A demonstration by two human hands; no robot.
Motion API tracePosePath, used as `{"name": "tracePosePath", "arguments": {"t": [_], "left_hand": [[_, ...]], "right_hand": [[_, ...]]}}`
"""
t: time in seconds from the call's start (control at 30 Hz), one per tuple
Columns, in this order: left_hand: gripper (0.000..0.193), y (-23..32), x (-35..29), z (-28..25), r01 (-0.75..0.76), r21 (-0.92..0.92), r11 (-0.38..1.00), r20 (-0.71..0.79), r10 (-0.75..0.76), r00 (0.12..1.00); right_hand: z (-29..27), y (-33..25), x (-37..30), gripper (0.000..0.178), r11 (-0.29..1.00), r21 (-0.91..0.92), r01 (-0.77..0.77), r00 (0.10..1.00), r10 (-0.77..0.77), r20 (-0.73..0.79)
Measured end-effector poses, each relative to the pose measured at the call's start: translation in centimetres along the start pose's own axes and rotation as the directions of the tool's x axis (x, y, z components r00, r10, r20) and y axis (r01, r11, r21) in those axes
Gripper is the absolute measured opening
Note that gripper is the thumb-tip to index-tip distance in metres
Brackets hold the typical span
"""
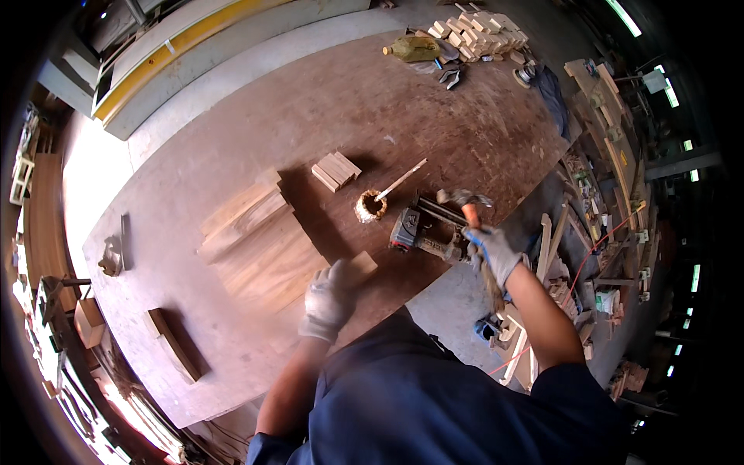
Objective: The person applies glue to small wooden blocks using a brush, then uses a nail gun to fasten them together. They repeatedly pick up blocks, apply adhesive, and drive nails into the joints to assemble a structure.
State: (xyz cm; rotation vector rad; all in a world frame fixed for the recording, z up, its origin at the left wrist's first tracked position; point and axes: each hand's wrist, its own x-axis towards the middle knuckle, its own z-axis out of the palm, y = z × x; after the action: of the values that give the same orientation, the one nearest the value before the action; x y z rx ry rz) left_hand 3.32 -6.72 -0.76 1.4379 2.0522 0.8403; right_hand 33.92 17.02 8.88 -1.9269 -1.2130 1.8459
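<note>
Just below centre of the frame, a short wood block [363,266], pinched at its lower-left end by the gloved left hand [329,301], fingers drawn together; thumb placement too blurred to tell. Long axis of the block slanting from lower left to upper right, free end pointing away from the fingers. Right of centre, a hammer [470,213] with an orange handle, wrapped tightly by the gloved right hand [496,252], head toward the upper left. From hammer to block, a line down and to the left, with a clear gap between.

Directly up and left of the left hand, a panel of wooden strips [263,248], stepped along its right edge, strips running lower left to upper right, roughly in line with the block. Left hand much the nearer to panel and block; right hand well apart from both.

Beside the hammer, a nail gun [422,229]; contact with the right hand impossible to tell. Above centre, a glue-smeared pot [370,207] with a stick [403,180] leaning out, and a small stack of blocks [336,170]. At lower left, a dark wooden strip [172,345] on the broad worktable [178,217]. Near the top edge, a jug [415,49] beside a woodpile [480,35].
</note>
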Motion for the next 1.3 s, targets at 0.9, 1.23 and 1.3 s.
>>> {"name": "tracePosePath", "arguments": {"t": [0.9,1.23,1.3], "left_hand": [[0.046,7.1,0.3,-9.5,0.096,-0.826,0.556,0.073,-0.062,0.995],[0.059,7.4,-1.8,-10.2,-0.356,-0.044,0.933,-0.506,0.287,0.813],[0.062,6.9,-1.9,-10.5,-0.368,0.053,0.928,-0.501,0.343,0.794]], "right_hand": [[18.2,0.8,-9.3,0.041,0.915,0.076,0.395,0.799,-0.384,0.463],[21.6,-2.7,-13.1,0.062,0.319,-0.223,0.921,0.381,-0.854,0.355],[22.1,-1.3,-12.5,0.057,0.491,-0.125,0.862,0.506,-0.829,0.239]]}}
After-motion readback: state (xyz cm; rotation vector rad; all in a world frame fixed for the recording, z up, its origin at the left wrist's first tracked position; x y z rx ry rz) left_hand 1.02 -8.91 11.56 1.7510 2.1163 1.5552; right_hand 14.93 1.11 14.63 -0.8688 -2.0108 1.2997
